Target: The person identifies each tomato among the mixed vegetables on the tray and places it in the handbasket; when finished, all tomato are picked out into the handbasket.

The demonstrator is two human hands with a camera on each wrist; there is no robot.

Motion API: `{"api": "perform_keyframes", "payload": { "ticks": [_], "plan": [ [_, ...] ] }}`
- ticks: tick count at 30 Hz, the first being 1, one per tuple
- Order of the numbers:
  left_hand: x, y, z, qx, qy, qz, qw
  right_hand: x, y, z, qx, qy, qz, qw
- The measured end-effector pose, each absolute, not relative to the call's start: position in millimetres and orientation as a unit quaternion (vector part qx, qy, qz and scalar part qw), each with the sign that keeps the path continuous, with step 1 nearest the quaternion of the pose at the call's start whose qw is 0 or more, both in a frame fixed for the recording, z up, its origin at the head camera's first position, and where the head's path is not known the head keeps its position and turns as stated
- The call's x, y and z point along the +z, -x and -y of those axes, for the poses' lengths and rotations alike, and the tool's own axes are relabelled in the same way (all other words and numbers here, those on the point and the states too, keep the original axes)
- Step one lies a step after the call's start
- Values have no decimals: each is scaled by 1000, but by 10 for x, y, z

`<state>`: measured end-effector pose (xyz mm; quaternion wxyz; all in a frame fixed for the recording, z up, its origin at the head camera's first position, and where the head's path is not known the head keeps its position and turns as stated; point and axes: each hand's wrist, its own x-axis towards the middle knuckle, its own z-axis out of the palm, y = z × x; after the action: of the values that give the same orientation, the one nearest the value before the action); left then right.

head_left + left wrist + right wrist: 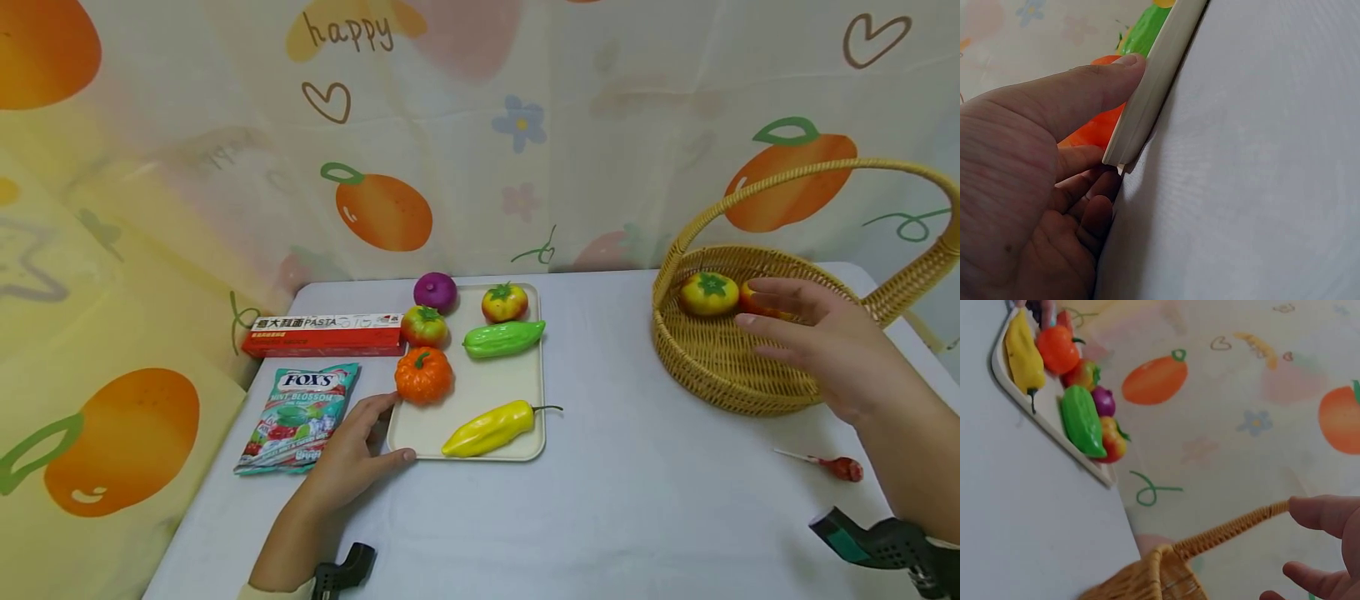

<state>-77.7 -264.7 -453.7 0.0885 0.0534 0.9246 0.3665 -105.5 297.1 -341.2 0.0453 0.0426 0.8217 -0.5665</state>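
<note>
My left hand (355, 442) holds a cream tray (480, 392) by its front-left corner, thumb (1129, 65) at the rim. On the tray lie an orange pumpkin (424, 376), a yellow pepper (491, 429), a green bumpy vegetable (504, 340), a purple onion (436, 292) and two red-yellow tomato-like fruits (505, 302). Over a wicker basket (738, 387) my right hand (817, 337) hovers with fingers apart, nothing visibly held. Inside the basket sit a yellow-green fruit (708, 294) and a reddish one (753, 300), the latter partly hidden by the fingers.
A red-and-white pasta box (326, 336) lies left of the tray, against its fruit. Nearer stands a teal FOX'S candy bag (300, 417). A red lollipop (840, 468) lies before the basket, whose tall handle (795, 173) arches up. A printed cloth hangs behind the table.
</note>
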Motion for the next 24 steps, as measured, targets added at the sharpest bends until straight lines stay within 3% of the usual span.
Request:
{"api": "perform_keyframes", "payload": {
  "ticks": [14,24],
  "plan": [
    [-4500,760,2633,366,-59,-925,84,-3382,869,-2626,-568,-3,-814,119],
    [-4509,758,2645,371,-61,-923,84,-3504,863,-2278,-612,87,-773,141]
  ]
}}
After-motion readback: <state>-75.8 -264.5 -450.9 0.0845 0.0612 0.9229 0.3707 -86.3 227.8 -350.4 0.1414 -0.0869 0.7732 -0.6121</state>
